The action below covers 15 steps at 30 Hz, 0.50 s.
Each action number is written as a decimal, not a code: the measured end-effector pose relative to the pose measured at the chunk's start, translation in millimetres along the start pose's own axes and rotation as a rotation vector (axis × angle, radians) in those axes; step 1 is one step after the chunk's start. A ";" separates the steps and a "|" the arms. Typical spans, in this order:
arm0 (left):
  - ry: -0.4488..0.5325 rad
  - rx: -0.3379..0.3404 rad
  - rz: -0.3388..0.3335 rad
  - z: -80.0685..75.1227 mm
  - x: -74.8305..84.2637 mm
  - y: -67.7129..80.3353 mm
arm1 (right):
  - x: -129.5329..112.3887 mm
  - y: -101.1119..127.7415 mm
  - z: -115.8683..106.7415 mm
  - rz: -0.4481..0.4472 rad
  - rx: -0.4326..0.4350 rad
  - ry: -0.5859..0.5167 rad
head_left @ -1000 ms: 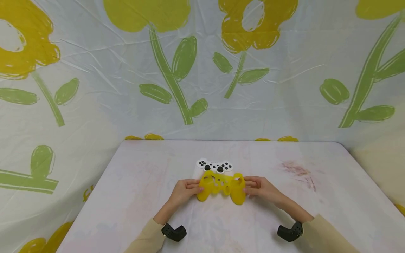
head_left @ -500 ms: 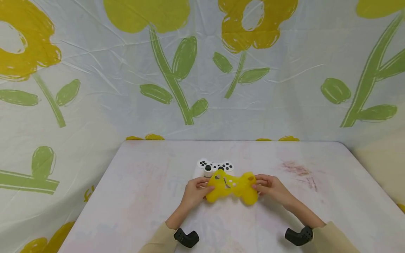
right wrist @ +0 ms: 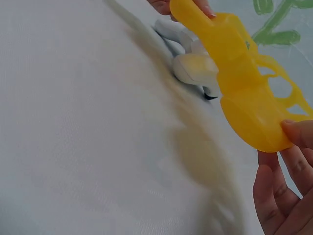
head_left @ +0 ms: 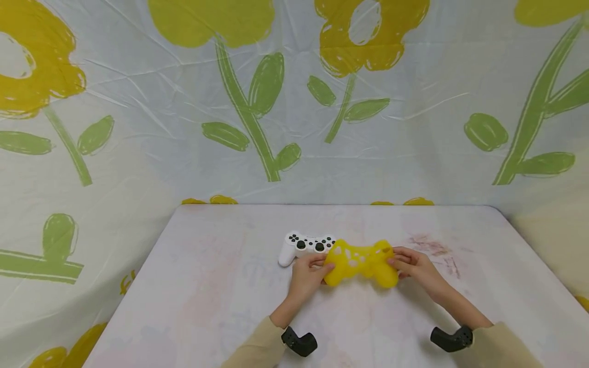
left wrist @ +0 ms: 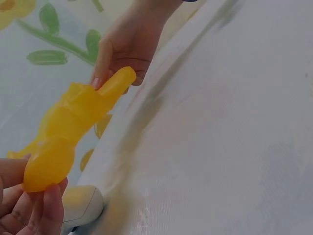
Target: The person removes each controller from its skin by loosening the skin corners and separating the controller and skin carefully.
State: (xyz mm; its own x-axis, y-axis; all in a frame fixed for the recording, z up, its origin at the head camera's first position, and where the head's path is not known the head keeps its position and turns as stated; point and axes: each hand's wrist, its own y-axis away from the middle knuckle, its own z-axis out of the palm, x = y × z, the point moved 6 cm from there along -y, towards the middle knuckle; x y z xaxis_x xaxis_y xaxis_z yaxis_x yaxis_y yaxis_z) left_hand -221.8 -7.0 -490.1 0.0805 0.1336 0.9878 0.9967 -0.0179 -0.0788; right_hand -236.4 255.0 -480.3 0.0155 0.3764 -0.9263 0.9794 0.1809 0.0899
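A yellow silicone controller cover is held just above the table between both hands. My left hand pinches its left grip, and my right hand pinches its right grip. The wrist views show the same cover stretched between the fingers, lifted off the surface. A white game controller with black buttons and sticks lies on the table just behind and left of the cover, untouched; part of the white controller shows under the cover in the right wrist view.
The pale table has faint reddish stains to the right of my hands. A floral plastic sheet with yellow flowers and green stems hangs behind and around the table. Black wrist camera mounts sit on both forearms.
Both hands have carried the yellow cover to the right and slightly farther away, uncovering more of the white controller. The grip on the cover is unchanged.
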 end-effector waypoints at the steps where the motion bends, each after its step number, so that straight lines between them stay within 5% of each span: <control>1: 0.003 -0.003 -0.001 3.1 0.1 -0.6 | 1.9 0.0 -3.0 0.006 0.009 -0.006; 15: -0.118 0.053 0.026 28.7 12.3 -10.7 | 19.6 -3.4 -32.8 0.002 0.051 -0.062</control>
State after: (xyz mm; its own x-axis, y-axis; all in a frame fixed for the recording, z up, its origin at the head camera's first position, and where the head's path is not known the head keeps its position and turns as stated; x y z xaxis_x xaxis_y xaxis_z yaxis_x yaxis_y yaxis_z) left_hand -231.3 23.3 -480.9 0.1035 0.2496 0.9628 0.9930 0.0292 -0.1144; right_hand -246.1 291.5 -486.8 0.0288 0.3196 -0.9471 0.9882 0.1333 0.0750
